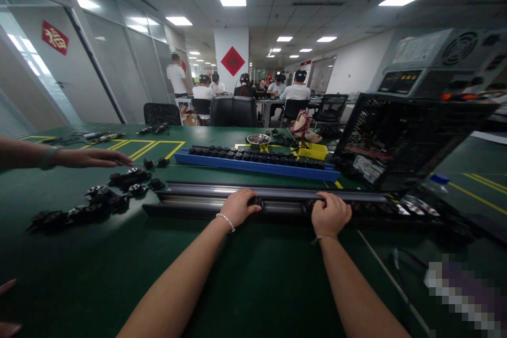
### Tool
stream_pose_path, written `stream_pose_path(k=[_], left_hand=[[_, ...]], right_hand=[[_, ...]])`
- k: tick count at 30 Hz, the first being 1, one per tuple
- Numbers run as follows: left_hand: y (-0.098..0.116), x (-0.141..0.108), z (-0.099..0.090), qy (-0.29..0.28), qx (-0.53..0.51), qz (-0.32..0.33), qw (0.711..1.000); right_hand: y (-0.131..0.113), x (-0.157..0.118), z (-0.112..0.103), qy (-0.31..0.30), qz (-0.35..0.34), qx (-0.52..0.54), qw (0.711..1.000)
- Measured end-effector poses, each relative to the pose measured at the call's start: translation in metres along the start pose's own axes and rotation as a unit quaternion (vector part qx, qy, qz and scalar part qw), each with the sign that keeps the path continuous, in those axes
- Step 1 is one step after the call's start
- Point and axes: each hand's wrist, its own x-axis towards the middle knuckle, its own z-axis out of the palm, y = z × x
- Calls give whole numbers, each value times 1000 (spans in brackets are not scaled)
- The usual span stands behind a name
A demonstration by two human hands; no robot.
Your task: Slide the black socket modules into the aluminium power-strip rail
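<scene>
A long black metal channel [190, 202] with a shiny inner face lies across the table in front of me. My left hand [238, 208] is closed at the channel's middle, thumb and fingers around a small black round part [256, 203] inside it. Farther right, my right hand [331, 213] curls over the same channel, gripping another small black part [309, 205] that its fingers partly hide. More black parts [366, 210] sit in a row in the channel beyond my right hand. Just behind lies a second channel edge [206, 188].
A co-worker's hand [93, 157] reaches over a pile of black parts [105, 198] at left. A blue rail [253, 168] filled with black parts lies behind, near a metal bowl [259, 139] and yellow tray [312, 151]. An open computer case [412, 132] stands at right.
</scene>
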Motion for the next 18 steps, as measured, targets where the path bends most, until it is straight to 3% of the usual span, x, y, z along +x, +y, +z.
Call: stream_pose_path(k=[18], left_hand=[[-27, -11, -12, 16, 8, 16, 1000]], right_hand=[[-2, 0, -1, -1, 4, 3, 1000]])
